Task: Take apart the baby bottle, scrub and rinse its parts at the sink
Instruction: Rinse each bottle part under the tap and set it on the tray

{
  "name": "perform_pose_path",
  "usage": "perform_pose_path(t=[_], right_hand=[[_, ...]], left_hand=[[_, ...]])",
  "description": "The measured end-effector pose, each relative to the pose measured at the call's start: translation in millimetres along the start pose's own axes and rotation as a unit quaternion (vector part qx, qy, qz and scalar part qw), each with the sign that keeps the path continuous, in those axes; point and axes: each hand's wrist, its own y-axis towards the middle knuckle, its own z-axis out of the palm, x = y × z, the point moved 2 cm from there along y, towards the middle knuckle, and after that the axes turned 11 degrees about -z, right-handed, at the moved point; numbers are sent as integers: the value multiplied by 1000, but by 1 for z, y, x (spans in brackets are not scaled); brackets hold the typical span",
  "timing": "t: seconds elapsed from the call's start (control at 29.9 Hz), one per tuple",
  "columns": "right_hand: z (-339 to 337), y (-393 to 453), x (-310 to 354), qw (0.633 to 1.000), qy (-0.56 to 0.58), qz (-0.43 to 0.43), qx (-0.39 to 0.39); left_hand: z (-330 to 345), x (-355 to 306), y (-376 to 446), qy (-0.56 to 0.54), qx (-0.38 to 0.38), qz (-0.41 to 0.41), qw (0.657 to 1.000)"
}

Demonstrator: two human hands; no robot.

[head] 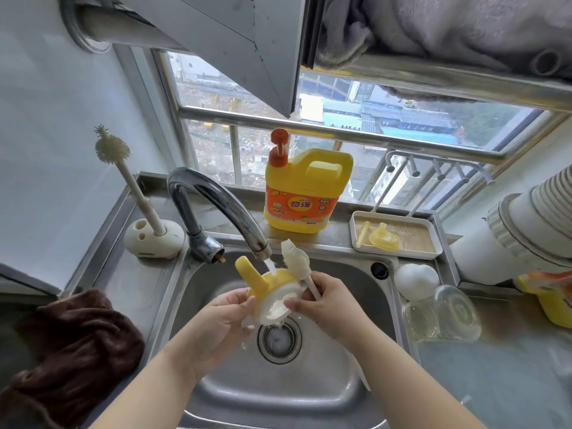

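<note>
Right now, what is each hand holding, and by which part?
The left hand grips the yellow handled collar by its rim, under the running tap. The right hand pinches the small brush by its thin white handle and steadies the collar's other edge.

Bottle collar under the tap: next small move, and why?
Probably turn the collar a little in the left hand so the stream reaches a fresh part of the rim. Water from the tap falls on one spot only, and the right hand pinches the small brush at the collar's edge.

Glossy steel sink (346,283), shiny chrome faucet (216,202), fuzzy brown cloth (77,342).
</note>
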Motion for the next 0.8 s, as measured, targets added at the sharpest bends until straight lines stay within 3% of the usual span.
perform_pose_path(t=[0.1,0.23,0.33,0.43,0.57,0.67,0.8], right_hand=[[-2,2,4,1000,-28,0,-7],[-11,1,6,987,-157,-34,-21],[-12,0,5,975,-215,-49,5],[-6,-2,9,973,-221,-70,23],[-9,-3,12,977,-204,-64,15],[-18,-7,12,975,-216,-53,1],[-8,-14,17,936,-336,-104,30]], left_hand=[[4,-2,-2,9,-29,-3,1000],[-2,-8,-4,133,-200,65,969],[2,-20,-7,342,-199,138,908],[15,-23,4,527,-139,112,831],[13,-21,17,450,-124,94,879],[1,-20,21,432,-169,115,879],[5,-18,23,404,-165,141,888]])
